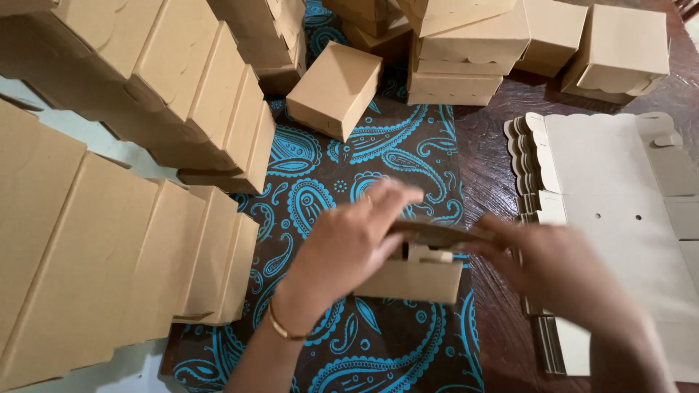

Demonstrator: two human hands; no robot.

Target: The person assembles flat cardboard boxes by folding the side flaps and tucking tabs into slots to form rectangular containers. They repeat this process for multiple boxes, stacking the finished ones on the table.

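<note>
Nearest you, your right hand reaches in from the near right, blurred, its fingers pinched on the right edge of a half-folded cardboard box. Your left hand, with a thin gold bangle at the wrist, grips the same box from the left, fingers spread over its top flap and thumb beneath. The box hangs between both hands just above a dark cloth with a turquoise paisley pattern. To your right, on the dark wooden table, lies a stack of flat unfolded box blanks. On your left, rows of finished boxes lean against one another. Farther off, one closed box sits alone on the cloth, and beyond it more folded boxes are piled at the far edge
</note>
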